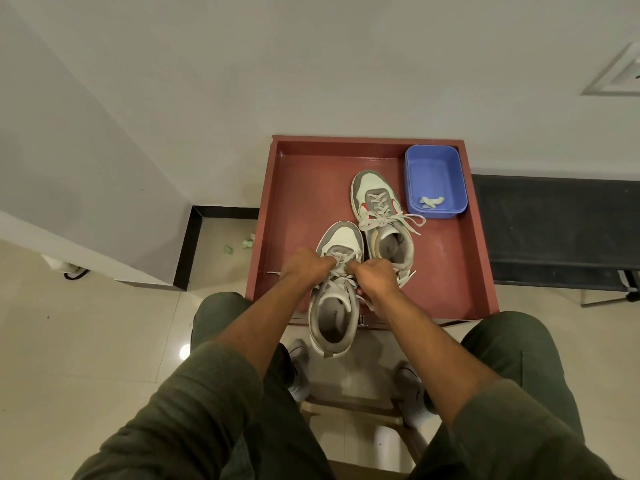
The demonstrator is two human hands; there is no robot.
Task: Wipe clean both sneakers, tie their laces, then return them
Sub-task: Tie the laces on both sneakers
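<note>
Two grey-and-white sneakers lie in a red-brown tray (450, 271). The near sneaker (334, 317) sits at the tray's front edge, heel hanging over it toward me. My left hand (304, 266) and my right hand (375, 277) are both closed on its white laces (341, 263) over the tongue. One lace end trails left on the tray floor. The far sneaker (381, 216) lies behind and to the right, with red accents and its laces in a bow.
A blue plastic tub (434, 180) holding a crumpled tissue stands in the tray's back right corner. A black bench (554, 233) runs along the right. Green paper scraps (239, 245) lie on the floor to the left. My knees flank the tray; a wooden stool is below.
</note>
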